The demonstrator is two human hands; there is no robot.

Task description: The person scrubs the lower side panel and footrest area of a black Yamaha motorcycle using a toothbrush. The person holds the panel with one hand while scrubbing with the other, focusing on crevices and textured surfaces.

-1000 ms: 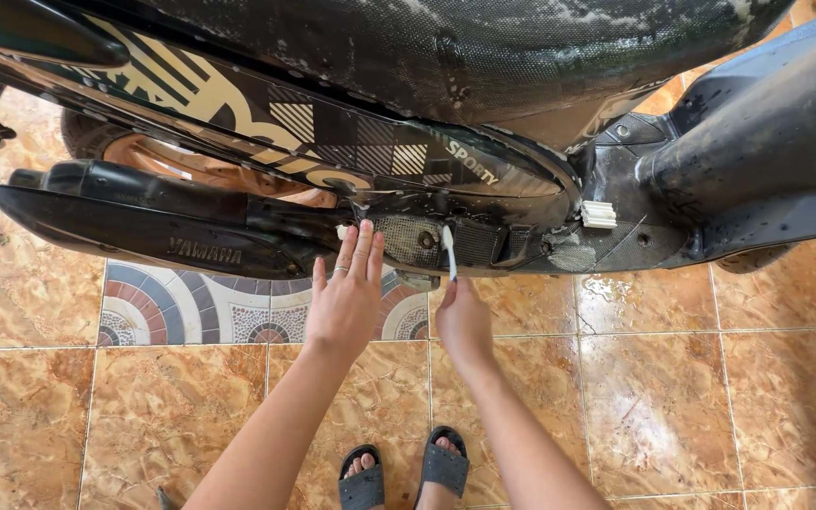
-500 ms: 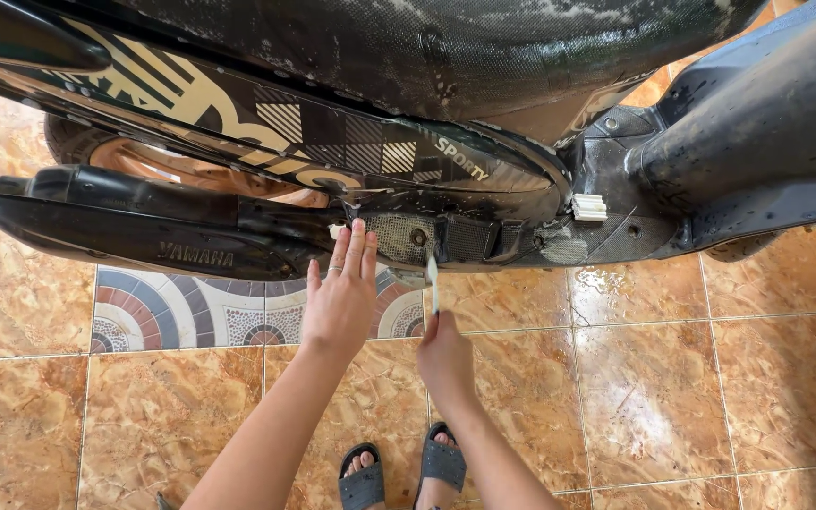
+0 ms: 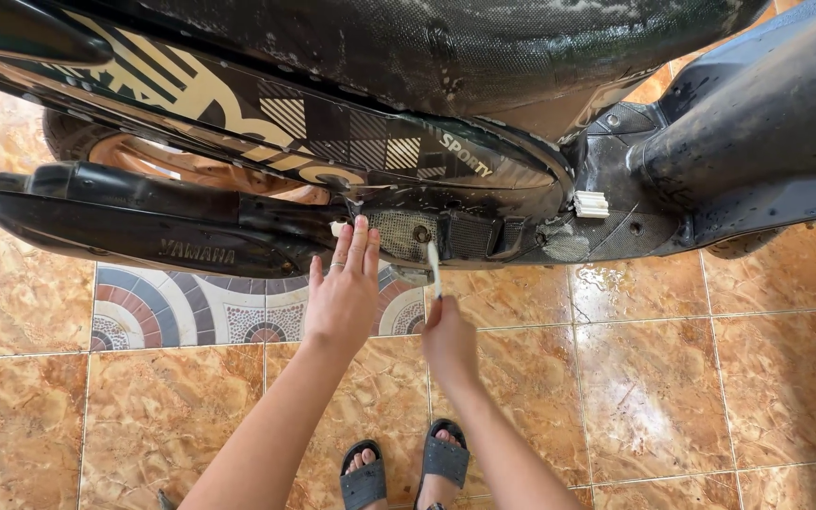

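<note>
1. Only one view is supplied, taken from a camera worn on the head.
2. It is aimed steeply downward; sandalled feet (image 3: 405, 470) are seen at the bottom centre, tiled floor (image 3: 691, 378) across the lower frame.
3. A black scooter (image 3: 484, 113) is framed closely across the upper half, cut off at the top and both sides.
4. No second view is given, so nothing is shared.

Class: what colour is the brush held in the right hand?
White brush, right hand; head view.
</note>
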